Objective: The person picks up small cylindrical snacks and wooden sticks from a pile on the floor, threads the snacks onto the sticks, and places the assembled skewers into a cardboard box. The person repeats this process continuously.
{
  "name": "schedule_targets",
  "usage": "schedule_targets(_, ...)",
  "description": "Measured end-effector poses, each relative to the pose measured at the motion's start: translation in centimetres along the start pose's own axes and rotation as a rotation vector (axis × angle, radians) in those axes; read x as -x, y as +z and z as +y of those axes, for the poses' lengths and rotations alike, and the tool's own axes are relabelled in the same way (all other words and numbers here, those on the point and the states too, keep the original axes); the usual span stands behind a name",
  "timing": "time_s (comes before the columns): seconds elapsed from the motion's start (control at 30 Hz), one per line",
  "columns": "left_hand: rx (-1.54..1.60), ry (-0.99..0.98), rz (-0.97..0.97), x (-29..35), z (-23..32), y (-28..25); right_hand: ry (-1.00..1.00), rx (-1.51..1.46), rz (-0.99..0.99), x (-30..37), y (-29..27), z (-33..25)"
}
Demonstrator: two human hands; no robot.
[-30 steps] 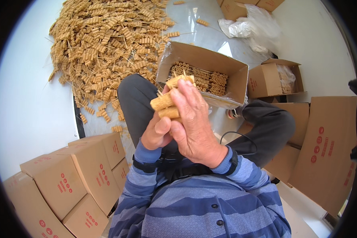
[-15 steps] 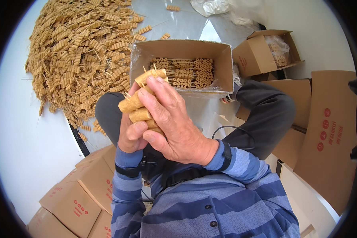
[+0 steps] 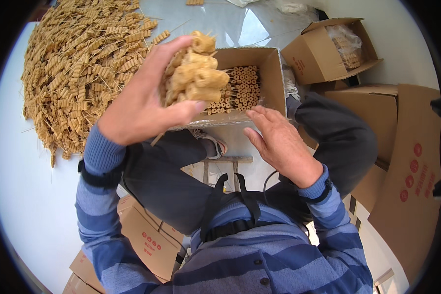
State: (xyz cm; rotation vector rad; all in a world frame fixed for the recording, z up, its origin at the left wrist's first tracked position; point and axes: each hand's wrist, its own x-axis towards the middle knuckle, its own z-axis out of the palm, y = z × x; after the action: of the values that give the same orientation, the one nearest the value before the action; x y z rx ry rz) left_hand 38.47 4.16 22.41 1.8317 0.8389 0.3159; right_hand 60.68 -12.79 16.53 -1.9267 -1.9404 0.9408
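Note:
My left hand is wrapped around a bundle of skewered rolls, golden brown and tube-shaped, held up over the left part of a cardboard box. Fingers lie on the far side and the thumb on the near side; several roll ends face right. Inside the box, rows of packed skewered rolls show their round, hollow ends, while the bundle hides the box's left part. My right hand holds nothing. Its fingers are stretched out at the box's near right edge, the thumb apart from them.
A large heap of loose skewers covers the left side. At the back right stands an open carton with a plastic-wrapped bundle in it. Tall cartons line the right, and more cartons sit at the lower left.
My hands have come apart. The left has carried the bundle up and forward to the box; the right has let go and moved right. The bundle is turned, with its roll ends facing right.

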Motion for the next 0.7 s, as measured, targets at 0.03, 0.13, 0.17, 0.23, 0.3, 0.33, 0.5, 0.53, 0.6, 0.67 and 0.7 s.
schedule_targets(0.03, -0.098, 0.011, -0.053, -1.6, -0.5, -0.3, -0.096, -0.008, 0.051, -0.5, 0.1, 0.7)
schedule_targets(0.13, -0.072, 0.024, -0.048, -3.7, -1.5, -0.4, -0.145, 0.08, -0.109, -5.1, 0.5, 3.8)
schedule_targets(0.17, -0.022, 0.042, -0.008, -4.2, -1.8, -0.5, -0.077, 0.167, -0.201, -7.5, 0.8, 4.9)
schedule_targets(0.23, -0.034, 0.094, 0.067, -4.5, -2.5, -0.8, -0.06, 0.271, -0.298, -12.4, 2.4, 6.7)
schedule_targets(0.3, -0.041, 0.068, 0.041, -4.2, -3.1, -1.1, -0.049, 0.33, -0.377, -15.8, 4.9, 7.8)
schedule_targets(0.33, -0.052, 0.07, 0.026, -4.0, -3.5, -1.2, -0.052, 0.355, -0.399, -16.9, 6.3, 8.2)
schedule_targets(0.5, -0.109, -0.083, -0.098, -3.6, -5.2, -1.7, 0.033, 0.469, -0.564, -20.4, 12.2, 9.6)
schedule_targets(0.53, -0.168, -0.035, -0.124, -3.8, -5.7, -1.8, 0.025, 0.451, -0.561, -20.6, 13.1, 10.0)
schedule_targets(0.6, -0.279, 0.064, -0.174, -4.2, -6.6, -1.5, 0.015, 0.432, -0.565, -20.7, 14.6, 11.1)
schedule_targets(0.67, -0.278, 0.07, -0.231, -4.3, -7.4, -0.9, 0.022, 0.397, -0.57, -20.5, 15.8, 11.9)
schedule_targets(0.7, -0.298, 0.061, -0.268, -4.4, -7.8, -0.6, 0.025, 0.433, -0.594, -20.5, 16.3, 12.3)
